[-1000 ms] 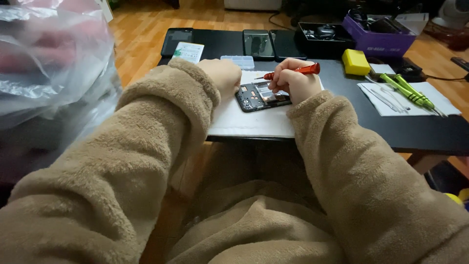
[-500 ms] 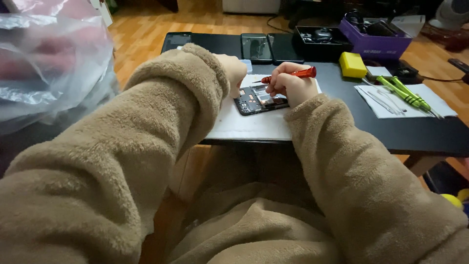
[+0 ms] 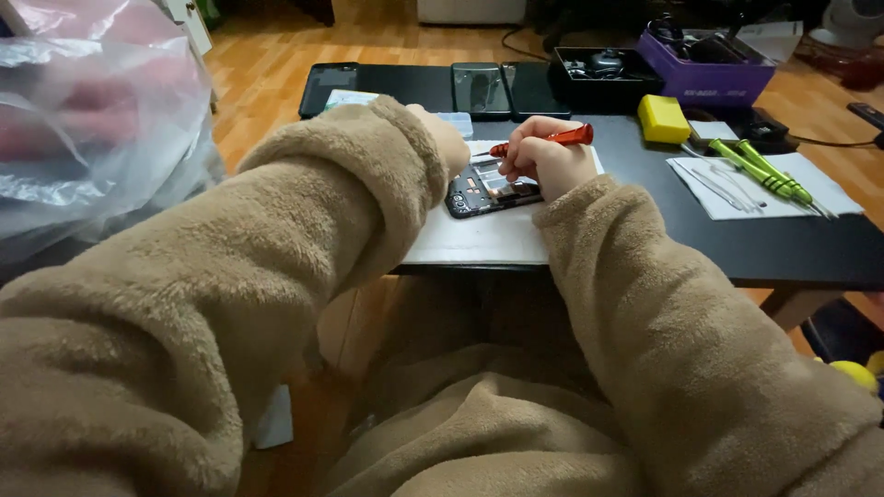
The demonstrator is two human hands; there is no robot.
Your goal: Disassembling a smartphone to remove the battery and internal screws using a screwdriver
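An opened phone (image 3: 488,190) with its back off lies on a white sheet (image 3: 479,237) on the black table (image 3: 792,248). My right hand (image 3: 545,161) grips a red-handled screwdriver (image 3: 552,139), its tip pointing left toward the phone's upper edge. My left hand (image 3: 448,138) rests at the phone's left end, mostly covered by the thick tan fleece sleeve (image 3: 304,221); whether its fingers hold the phone is hidden.
Green screwdrivers (image 3: 760,172) lie on white paper at the right, beside a yellow block (image 3: 663,118). A purple box (image 3: 704,69), a black tray (image 3: 603,69) and dark phone panels (image 3: 479,89) line the far edge. A clear plastic bag (image 3: 87,120) bulges at left.
The view has shifted slightly, so the table sits a bit higher in the picture. Both hands stay at the phone, with the screwdriver still in my right hand.
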